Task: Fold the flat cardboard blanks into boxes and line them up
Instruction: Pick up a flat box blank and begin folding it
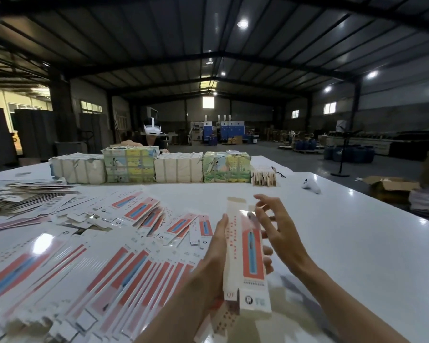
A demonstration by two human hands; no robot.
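My left hand (pixel 214 258) grips a long narrow box (pixel 245 253), white with a red panel and a blue shape, held above the white table (pixel 344 231) and opened into a tube with its far flaps up. My right hand (pixel 275 224) hovers at the box's far end with fingers spread, the fingertips near the top flap. Many flat blanks (pixel 114 263) of the same print lie fanned over the table's left half.
Wrapped bundles (pixel 149 167) stand in a row along the far side, with a small stack of folded pieces (pixel 263 177) at its right end. A person in a white headset (pixel 152 128) sits behind them. A white controller (pixel 311 185) lies at the right. Cardboard cartons (pixel 391 185) sit on the floor.
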